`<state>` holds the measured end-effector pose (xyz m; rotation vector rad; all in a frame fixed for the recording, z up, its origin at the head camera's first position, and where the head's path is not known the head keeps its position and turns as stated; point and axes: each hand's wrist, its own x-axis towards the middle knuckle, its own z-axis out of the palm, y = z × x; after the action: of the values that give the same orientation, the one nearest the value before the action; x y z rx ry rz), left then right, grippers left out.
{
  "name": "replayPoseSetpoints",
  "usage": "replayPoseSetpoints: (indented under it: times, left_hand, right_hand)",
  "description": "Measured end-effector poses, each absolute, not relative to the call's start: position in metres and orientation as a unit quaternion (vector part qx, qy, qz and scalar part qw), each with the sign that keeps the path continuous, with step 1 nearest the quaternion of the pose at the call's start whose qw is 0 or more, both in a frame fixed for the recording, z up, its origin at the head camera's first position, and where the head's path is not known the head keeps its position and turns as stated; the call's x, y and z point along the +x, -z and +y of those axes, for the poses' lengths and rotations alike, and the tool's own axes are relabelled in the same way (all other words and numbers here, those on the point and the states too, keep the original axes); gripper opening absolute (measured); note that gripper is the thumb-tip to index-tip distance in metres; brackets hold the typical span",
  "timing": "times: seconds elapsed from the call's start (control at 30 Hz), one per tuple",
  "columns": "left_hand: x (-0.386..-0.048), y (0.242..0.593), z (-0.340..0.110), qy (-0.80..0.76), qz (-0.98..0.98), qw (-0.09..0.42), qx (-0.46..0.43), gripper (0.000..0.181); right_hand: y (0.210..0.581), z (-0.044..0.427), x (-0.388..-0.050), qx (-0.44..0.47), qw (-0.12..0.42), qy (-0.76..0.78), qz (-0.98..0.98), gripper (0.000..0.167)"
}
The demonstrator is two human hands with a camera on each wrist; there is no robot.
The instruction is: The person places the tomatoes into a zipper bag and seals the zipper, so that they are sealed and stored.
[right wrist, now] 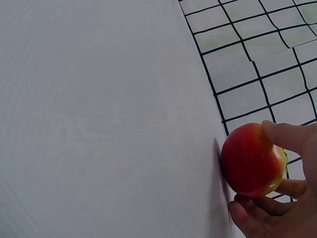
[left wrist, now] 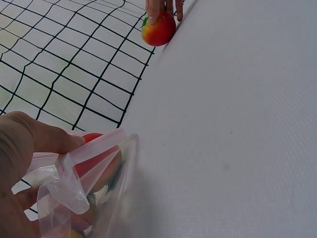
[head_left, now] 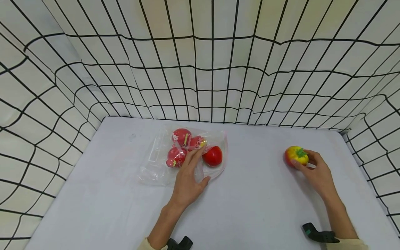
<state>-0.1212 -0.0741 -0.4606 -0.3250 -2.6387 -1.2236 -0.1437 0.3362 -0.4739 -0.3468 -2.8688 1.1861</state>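
A clear plastic bag (head_left: 150, 173) lies on the table with several red, round, fruit-like pieces (head_left: 182, 137) inside. A brighter red, tomato-like piece (head_left: 213, 156) shows at its right side. My left hand (head_left: 188, 182) rests over the bag, fingers extended and thumb spread apart. In the left wrist view, the thumb (left wrist: 59, 140) touches the bag's edge, and loose plastic (left wrist: 74, 193) hangs between thumb and fingers. Far to the right, my right hand (head_left: 318, 173) grips a red-and-yellow bell pepper (head_left: 295, 155) with a green top. In the right wrist view, thumb and fingers surround the pepper (right wrist: 252, 158).
White cloth covers the table (head_left: 250, 201). A black wire grid (head_left: 212, 69) stands along the back and both sides, close to the right hand. Black devices (head_left: 318, 234) are worn at the wrists.
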Motion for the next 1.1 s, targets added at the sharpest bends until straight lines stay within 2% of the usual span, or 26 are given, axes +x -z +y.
replayPoseSetpoints:
  times: [0.33, 0.67, 1.1]
  left_hand:
    - [-0.122, 0.461, -0.073, 0.416, -0.896, 0.109, -0.114, 0.109]
    - [-0.119, 0.460, -0.074, 0.408, -0.903, 0.092, -0.098, 0.107]
    - [-0.120, 0.461, -0.073, 0.410, -0.899, 0.109, -0.106, 0.109]
  right_hand:
    - [0.475, 0.327, -0.140, -0.074, 0.042, -0.390, -0.917, 0.070]
    - [0.482, 0.309, -0.140, -0.038, 0.041, -0.403, -0.914, 0.068]
    - [0.476, 0.283, -0.141, 0.001, 0.034, -0.420, -0.907, 0.067]
